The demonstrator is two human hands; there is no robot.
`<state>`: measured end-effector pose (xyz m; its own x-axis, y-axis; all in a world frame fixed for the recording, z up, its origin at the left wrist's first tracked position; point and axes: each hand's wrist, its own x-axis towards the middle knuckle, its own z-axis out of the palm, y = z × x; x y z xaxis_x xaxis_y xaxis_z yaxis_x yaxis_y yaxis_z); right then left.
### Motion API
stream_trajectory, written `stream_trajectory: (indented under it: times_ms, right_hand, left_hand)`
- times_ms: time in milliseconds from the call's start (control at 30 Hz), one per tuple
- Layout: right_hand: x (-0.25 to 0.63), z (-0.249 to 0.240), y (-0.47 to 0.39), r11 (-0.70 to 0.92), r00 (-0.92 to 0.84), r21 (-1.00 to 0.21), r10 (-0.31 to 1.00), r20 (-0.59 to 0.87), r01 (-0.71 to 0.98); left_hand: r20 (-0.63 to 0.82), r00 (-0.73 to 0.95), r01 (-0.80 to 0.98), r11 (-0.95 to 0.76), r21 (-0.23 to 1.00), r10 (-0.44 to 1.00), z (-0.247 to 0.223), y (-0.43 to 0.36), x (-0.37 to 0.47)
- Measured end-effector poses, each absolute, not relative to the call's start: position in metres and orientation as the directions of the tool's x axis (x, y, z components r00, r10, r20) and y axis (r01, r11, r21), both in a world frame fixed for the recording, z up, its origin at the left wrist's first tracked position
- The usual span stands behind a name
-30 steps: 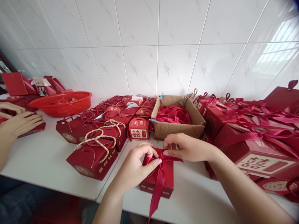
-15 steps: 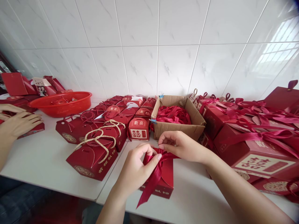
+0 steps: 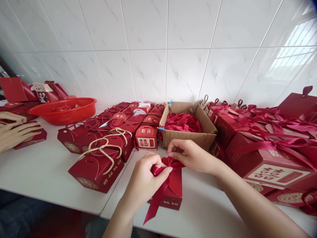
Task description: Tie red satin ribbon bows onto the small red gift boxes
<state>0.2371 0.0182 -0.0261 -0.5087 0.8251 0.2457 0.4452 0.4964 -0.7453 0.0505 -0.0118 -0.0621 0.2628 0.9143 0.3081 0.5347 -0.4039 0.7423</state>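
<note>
A red gift box [image 3: 175, 185] with gold lettering lies on the white table in front of me. Over its top runs a dark red ribbon [image 3: 157, 200], one long tail hanging past the near side. My left hand [image 3: 148, 177] pinches a loop of this ribbon between thumb and fingers. On the other side of the knot, my right hand [image 3: 185, 154] has its fingertips closed on the ribbon too. The knot itself is partly covered by my fingers.
Behind my hands stands a cardboard box [image 3: 190, 137] of loose ribbons. Beribboned gift boxes [image 3: 277, 162] are stacked at right. Rope-tied boxes [image 3: 99, 168] stand at left, near a red plastic basin [image 3: 66, 114]. Another person's hands [image 3: 18, 132] work at the far left.
My left hand has drawn the ribbon into a fuller loop beside the knot. My right hand stays almost in place. The other person's hand has shifted slightly left.
</note>
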Motion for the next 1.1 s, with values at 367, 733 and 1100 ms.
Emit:
stream_trajectory:
  times_ms: [367, 733, 1100]
  right_hand:
    - [0.2365, -0.0319, 0.0248, 0.48, -0.465, -0.719, 0.851, 0.243, 0.502]
    - [0.2392, -0.0348, 0.028, 0.466, -0.46, -0.735, 0.856, 0.235, 0.491]
    - [0.2338, -0.0342, 0.0266, 0.43, -0.379, -0.701, 0.894, 0.24, 0.57]
  left_hand:
    - [0.368, 0.305, 0.565, -0.477, 0.673, 0.879, -0.0621, -0.0099, 0.0481]
    - [0.359, 0.335, 0.491, -0.487, 0.722, 0.871, -0.0554, -0.0119, 0.0483]
    - [0.345, 0.406, 0.524, -0.525, 0.671, 0.846, -0.0574, -0.008, 0.0447]
